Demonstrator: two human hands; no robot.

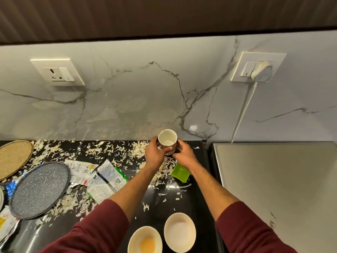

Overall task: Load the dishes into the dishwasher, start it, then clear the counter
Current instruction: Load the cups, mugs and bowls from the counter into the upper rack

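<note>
Holding one cup (167, 141) between both hands above the back edge of the black counter (189, 199), just in front of the marble wall (138, 99). Left hand (154, 153) wraps its fingers round the cup's left side; right hand (184, 155) grips the right side, fingers curled. Cup upright, white inside, patterned outside; whether its base touches the counter cannot be told.

Count on the counter: two white bowls (180, 231) at the near edge, side by side, the left bowl (145, 241) with an orange-yellow residue in its bottom. One green container (180, 172), tilted, just below the right wrist. One grey speckled plate (39, 189) at left, one woven mat (13, 157) beyond it. Several torn wrappers (102, 177) between plate and arms. Pale vegetable shreds (165, 168) scattered widely, too many to count.

Two wall sockets: left socket (58, 72), and right socket (258, 69) with one plug and white cord.
</note>
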